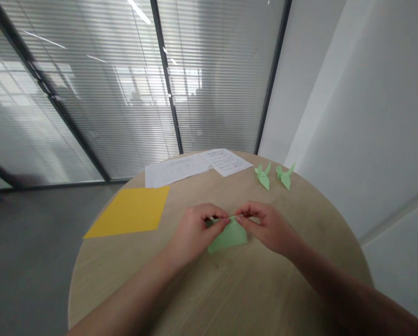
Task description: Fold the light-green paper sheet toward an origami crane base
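A folded piece of light green paper (pixel 230 235) lies on the round wooden table (pixel 209 289) in front of me. My left hand (pixel 195 231) pinches its upper edge from the left, fingers closed on the paper. My right hand (pixel 268 226) pinches the same upper edge from the right. The two hands nearly touch above the fold, and part of the paper is hidden under the fingers.
A yellow sheet (pixel 130 211) lies at the table's left. White printed papers (pixel 195 167) sit at the far edge. Two folded green paper cranes (pixel 264 175) (pixel 285 176) stand at the far right. Glass walls with blinds rise behind; a white wall is to the right.
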`<action>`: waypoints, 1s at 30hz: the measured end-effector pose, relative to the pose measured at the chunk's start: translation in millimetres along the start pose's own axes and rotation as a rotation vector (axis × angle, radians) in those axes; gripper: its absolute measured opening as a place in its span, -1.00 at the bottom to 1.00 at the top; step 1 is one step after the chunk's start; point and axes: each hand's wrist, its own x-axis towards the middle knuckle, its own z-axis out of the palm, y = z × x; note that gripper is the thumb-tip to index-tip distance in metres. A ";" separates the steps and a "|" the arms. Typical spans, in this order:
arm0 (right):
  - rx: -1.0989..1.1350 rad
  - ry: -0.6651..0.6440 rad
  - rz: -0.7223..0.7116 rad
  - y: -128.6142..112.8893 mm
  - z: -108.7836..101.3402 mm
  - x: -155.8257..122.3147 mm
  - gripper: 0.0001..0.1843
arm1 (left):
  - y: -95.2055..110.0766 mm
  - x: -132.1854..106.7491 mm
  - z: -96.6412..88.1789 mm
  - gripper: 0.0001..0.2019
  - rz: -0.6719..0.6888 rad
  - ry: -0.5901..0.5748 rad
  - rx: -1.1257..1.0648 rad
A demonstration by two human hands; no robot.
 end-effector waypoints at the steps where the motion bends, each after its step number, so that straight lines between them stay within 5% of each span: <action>1: -0.036 0.007 -0.021 -2.8 0.5 -1.2 -0.89 | 1.5 -0.6 0.0 -0.88 0.024 0.002 0.011; 8: -0.209 0.054 -0.151 -12.6 10.0 -8.1 -0.89 | 10.3 -5.9 6.4 -0.86 0.192 0.035 0.154; 17: -0.314 0.131 -0.247 -20.9 10.2 -13.7 -0.87 | 16.8 -9.2 9.0 -0.90 0.157 0.093 0.189; 30: -0.080 0.378 0.032 -13.3 -29.7 -1.4 -0.88 | -12.3 9.6 -29.7 -0.92 0.097 0.239 0.176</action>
